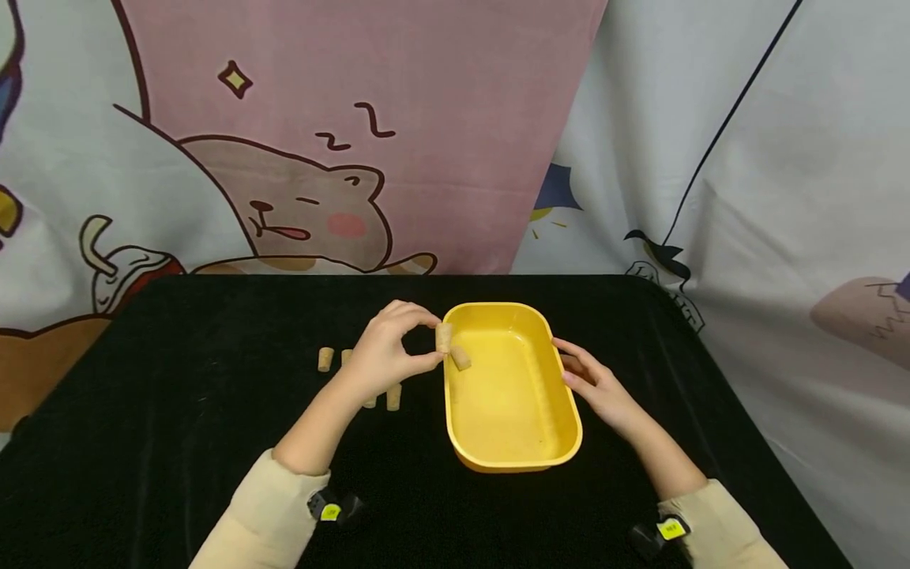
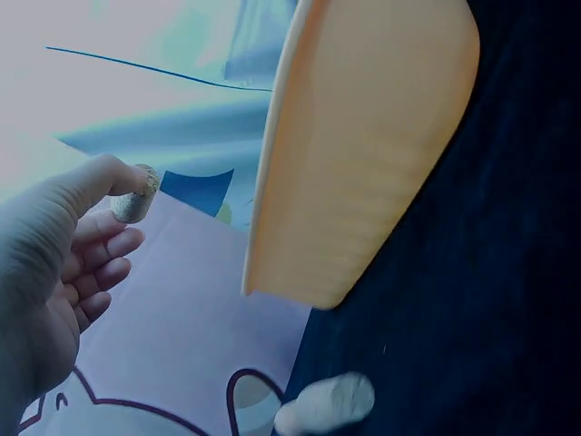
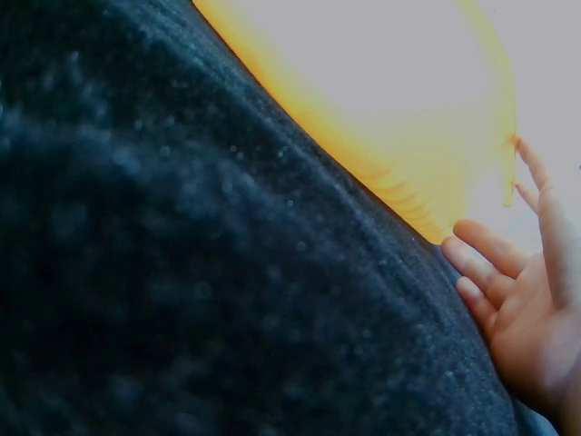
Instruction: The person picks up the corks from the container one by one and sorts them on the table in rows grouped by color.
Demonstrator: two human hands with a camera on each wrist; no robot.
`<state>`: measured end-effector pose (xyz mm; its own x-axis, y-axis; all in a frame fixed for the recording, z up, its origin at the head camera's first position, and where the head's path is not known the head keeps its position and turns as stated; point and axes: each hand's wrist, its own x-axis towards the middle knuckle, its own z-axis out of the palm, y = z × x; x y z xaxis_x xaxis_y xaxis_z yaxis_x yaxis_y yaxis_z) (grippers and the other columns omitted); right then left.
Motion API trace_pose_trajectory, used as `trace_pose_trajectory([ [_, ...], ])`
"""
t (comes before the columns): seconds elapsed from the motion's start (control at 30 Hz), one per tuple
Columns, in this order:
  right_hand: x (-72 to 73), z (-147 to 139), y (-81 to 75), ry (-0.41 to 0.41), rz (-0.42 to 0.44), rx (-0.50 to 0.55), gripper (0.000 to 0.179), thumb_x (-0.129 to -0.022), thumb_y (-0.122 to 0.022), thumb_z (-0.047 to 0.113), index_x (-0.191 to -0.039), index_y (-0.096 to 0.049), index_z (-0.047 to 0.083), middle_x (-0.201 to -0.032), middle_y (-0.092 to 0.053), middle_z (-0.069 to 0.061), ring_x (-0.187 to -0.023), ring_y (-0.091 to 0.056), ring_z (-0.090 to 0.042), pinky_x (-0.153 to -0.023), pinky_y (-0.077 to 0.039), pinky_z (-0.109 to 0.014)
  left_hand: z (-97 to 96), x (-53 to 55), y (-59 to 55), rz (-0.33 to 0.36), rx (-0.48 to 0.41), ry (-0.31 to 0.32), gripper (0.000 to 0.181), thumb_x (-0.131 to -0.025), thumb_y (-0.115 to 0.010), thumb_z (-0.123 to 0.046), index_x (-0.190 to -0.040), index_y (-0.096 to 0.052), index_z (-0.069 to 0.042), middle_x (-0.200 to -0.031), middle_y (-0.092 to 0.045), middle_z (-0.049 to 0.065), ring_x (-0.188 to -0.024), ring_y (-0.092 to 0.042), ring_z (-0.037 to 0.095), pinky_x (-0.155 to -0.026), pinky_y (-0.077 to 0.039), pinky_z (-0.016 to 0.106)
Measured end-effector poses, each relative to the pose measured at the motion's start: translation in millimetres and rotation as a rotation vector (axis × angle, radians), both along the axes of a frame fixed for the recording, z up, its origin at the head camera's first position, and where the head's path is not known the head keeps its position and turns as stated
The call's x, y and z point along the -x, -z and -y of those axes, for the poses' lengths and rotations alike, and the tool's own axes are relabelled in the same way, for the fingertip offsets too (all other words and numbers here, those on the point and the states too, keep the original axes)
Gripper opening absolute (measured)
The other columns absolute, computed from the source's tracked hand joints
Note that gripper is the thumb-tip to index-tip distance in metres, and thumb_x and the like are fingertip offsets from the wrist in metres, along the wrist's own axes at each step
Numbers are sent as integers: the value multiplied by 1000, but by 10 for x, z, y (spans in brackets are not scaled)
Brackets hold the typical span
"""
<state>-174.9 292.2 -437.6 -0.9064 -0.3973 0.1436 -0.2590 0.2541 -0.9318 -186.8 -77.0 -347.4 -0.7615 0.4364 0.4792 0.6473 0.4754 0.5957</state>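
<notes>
A yellow plastic basin stands on the black cloth. At its upper left rim my left hand pinches a cork between thumb and forefinger; the left wrist view shows the same cork held beside the basin, the other fingers loosely bent. Another cork lies inside the basin near that rim. My right hand touches the basin's outer right side. In the right wrist view the right hand has fairly straight fingers against the translucent yellow wall.
Left of the basin, several corks stand on the black cloth, among them a cork at the far left and a cork nearer. My left forearm partly hides others. A printed curtain hangs behind the table's far edge.
</notes>
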Motion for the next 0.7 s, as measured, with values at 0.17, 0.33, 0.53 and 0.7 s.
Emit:
trace_pose_trajectory([
  [0.17, 6, -6, 0, 4, -5, -14, 50, -102, -45, 11, -150, -29, 12, -138, -44, -27, -112, -57, -15, -87, -49, -32, 194, -41, 2, 9, 8, -12, 33, -75, -82, -17, -104, -69, -9, -109, -62, -2, -105, -51, 15, -88, -47, 38],
  [0.33, 13, -10, 16, 6, -9, -14, 49, -102, -44, 11, -150, -30, 12, -137, -45, -27, -111, -58, -16, -87, -49, -31, 402, -82, 12, 22, 50, -33, 34, -74, -83, -15, -104, -69, -9, -108, -63, -1, -105, -52, 16, -88, -47, 41],
  [0.53, 13, -11, 20, 1, -4, -10, 50, -102, -44, 11, -150, -29, 12, -137, -45, -27, -111, -58, -17, -87, -49, -33, 655, -131, 98, 67, 89, -48, 33, -75, -82, -14, -105, -70, -10, -109, -63, 0, -105, -53, 18, -85, -47, 45],
  [0.7, 8, -6, 5, 5, 3, -14, 51, -102, -45, 11, -150, -29, 13, -136, -45, -27, -110, -58, -19, -86, -49, -34, 841, -153, 206, 116, 123, -53, 34, -75, -82, -14, -106, -69, -10, -108, -63, 2, -103, -54, 20, -82, -48, 48],
])
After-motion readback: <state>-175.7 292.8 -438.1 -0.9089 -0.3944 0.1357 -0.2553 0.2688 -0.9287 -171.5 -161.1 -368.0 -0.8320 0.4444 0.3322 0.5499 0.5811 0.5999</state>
